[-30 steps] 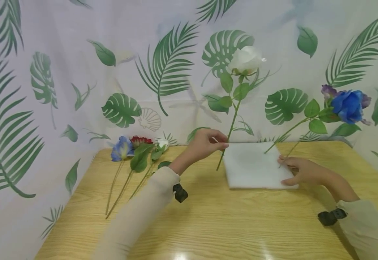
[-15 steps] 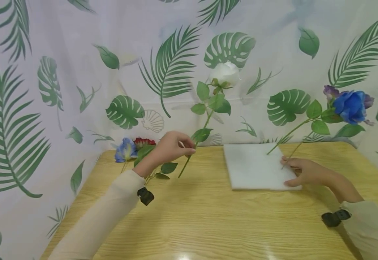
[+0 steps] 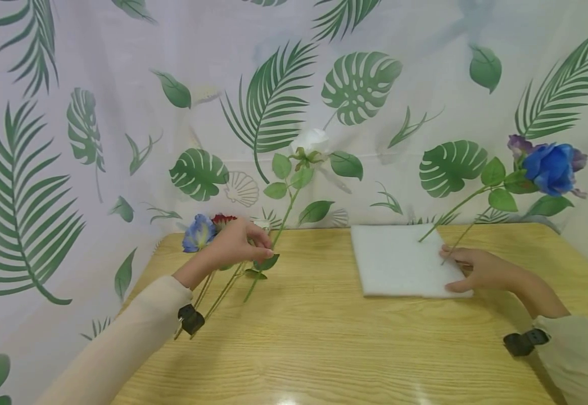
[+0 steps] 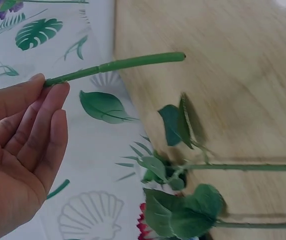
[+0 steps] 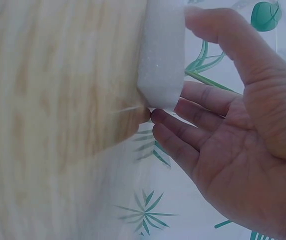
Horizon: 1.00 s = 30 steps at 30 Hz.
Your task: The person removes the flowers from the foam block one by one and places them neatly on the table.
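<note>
Thumb and fingertips of my left hand (image 3: 238, 242) pinch the stem of a white artificial rose (image 3: 310, 147), which leans up and to the right at the table's left side. The left wrist view shows the bare stem end (image 4: 143, 61) sticking out past the fingertips. My right hand (image 3: 486, 273) grips the right edge of a white foam block (image 3: 400, 261), thumb near its front corner. Two stems slant up from the block, bearing a blue rose (image 3: 548, 169) and a purple flower (image 3: 519, 145) partly hidden behind it.
Several artificial flowers lie on the wooden table (image 3: 334, 343) at the left, partly behind my left hand. Among them are a blue flower (image 3: 199, 233) and a red flower (image 3: 223, 219). A leaf-print curtain (image 3: 365, 185) hangs along the table's back and left side.
My left hand has carried the white rose leftward and lower, from beside the foam block to over the lying flowers. The right hand keeps its place at the block.
</note>
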Available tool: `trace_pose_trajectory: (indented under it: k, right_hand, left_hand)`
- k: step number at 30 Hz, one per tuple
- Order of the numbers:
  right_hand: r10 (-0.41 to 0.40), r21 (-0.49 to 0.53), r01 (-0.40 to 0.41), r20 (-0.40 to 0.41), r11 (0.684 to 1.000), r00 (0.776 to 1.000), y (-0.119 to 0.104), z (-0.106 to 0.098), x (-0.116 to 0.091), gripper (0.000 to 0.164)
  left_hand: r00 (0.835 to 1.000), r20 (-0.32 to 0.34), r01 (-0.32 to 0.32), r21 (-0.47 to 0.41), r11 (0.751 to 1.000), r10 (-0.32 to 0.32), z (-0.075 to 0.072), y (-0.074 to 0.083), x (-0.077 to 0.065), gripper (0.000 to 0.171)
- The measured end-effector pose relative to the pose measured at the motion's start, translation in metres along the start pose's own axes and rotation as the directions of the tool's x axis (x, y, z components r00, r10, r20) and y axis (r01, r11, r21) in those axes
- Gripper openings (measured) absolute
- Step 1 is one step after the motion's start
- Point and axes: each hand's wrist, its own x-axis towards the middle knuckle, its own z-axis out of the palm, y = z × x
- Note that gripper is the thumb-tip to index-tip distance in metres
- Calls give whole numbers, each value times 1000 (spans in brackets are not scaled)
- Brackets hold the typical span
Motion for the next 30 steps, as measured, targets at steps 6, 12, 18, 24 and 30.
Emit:
trace_pose_trajectory:
  k: [6,12,18,24,30]
  right_hand:
    - [6,5,-6,-4,1000,1000,1,0,0,78]
    - [-2,9,2,-2,1000,1000,-1,0,-1,77]
    - [-3,13,3,0,1000,1000,-1,0,-2,78]
    - [-1,10,1,-7,1000,1000,3,2,1,80]
    - [3,15,-3,-5,1000,1000,0,1,0,81]
  left_hand:
    - [993,54,104,-57,993,-101,2,-17,-10,7]
    - [982,88,174,-96,980,-166,10,-27,-15,6]
    - [979,121,176,-98,979,-164,20,-32,-18,5]
    - [974,136,195,-110,975,-179,25,-36,-22,7]
    - [962,174,237,-136,962,-212,29,-39,-24,11]
